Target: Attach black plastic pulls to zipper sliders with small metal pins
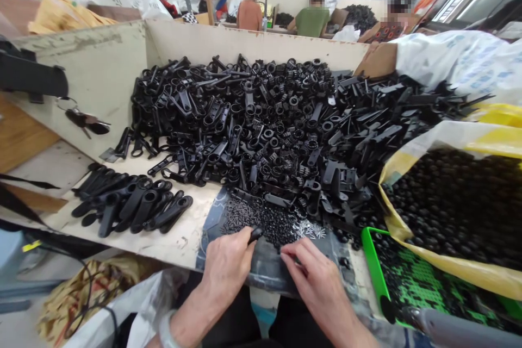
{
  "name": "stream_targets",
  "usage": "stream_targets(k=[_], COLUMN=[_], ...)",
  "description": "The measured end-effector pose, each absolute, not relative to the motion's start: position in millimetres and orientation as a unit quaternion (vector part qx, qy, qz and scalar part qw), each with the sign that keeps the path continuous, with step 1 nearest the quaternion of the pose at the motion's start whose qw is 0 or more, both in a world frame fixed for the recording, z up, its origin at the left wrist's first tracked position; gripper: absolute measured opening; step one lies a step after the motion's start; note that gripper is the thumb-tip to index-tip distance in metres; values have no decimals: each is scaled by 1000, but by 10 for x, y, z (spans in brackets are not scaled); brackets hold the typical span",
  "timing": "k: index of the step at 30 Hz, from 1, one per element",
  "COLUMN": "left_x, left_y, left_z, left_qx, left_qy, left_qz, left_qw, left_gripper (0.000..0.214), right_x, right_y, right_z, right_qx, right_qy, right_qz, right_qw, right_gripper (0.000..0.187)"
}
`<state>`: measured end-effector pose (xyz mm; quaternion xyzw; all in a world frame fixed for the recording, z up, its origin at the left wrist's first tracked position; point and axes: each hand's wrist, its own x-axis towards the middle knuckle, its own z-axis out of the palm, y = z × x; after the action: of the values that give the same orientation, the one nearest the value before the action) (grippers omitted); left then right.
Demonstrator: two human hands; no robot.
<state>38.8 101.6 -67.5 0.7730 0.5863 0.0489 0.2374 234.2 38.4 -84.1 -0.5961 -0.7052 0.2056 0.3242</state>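
Most of the small black part (255,235) in my left hand (225,266) is buried in the fist; only its rounded tip shows. My right hand (316,277) hides whatever its fingertips pinch. The green tray (369,250) runs off the bottom edge, the yellow bag (468,130) off the right. The screws (261,220) are too small to tell apart.

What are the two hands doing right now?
Left hand: closed on a small black part.
Right hand: fingers curled down on the dark mat; whether they hold anything cannot be told.
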Motion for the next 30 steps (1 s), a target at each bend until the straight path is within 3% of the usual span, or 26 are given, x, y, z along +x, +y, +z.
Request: stream_targets(k=[3, 7, 11, 14, 18, 26, 30], left_x=[246, 120, 153, 239, 334, 347, 292], left_y=[944, 760, 563, 481, 458, 464, 441], left_z=[-664, -624, -583, -605, -641, -648, -823], left_qx=[721, 518, 319, 255, 216, 177, 209], left_qy=[596, 599, 607, 574, 522, 462, 460], left_qz=[138, 268, 271, 295, 310, 340, 317], left_qw=[324, 549, 675, 720, 765, 800, 803], left_gripper=[28, 36, 53, 58, 60, 59, 62], right_x=[2289, 2277, 2292, 2209, 1965, 1708, 1665], right_y=[391, 431, 483, 456, 350, 304, 266], right_z=[-913, -938, -845, -784, -834, -978, -1078], right_qx=[-596, -613, -627, -613, -548, -459, -479], right_qy=[-731, -738, -690, -565, -337, -251, -258], right_qz=[163, 123, 228, 406, 580, 655, 618], right_qw=[290, 255, 280, 375, 499, 545, 567], right_gripper=[33, 35, 26, 23, 34, 30, 33])
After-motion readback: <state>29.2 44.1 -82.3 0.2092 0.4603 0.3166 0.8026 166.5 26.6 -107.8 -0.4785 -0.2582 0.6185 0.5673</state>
